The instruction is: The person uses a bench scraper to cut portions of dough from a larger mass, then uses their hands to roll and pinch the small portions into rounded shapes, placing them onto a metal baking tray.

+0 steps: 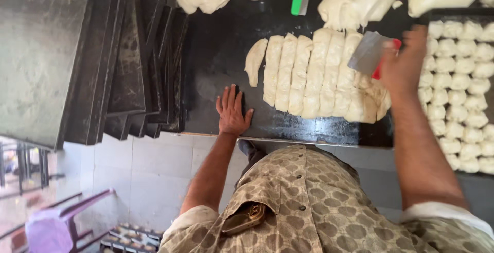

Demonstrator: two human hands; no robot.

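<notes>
The right hand [404, 62] grips a metal dough scraper [369, 52] over the row of dough strips [314, 75], strips running twelve-to-six, lying at three o'clock from the flat, spread left hand [231, 113].

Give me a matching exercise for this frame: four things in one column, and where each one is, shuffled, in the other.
Things:
1. left hand
2. metal scraper
3. stacked dark trays
4. tray of small dough balls

Places:
A. far right edge
B. held in the right hand above the cut dough strips
C. flat on the black worktop
D. left of the worktop

Pairs: 1-C, 2-B, 3-D, 4-A
</notes>
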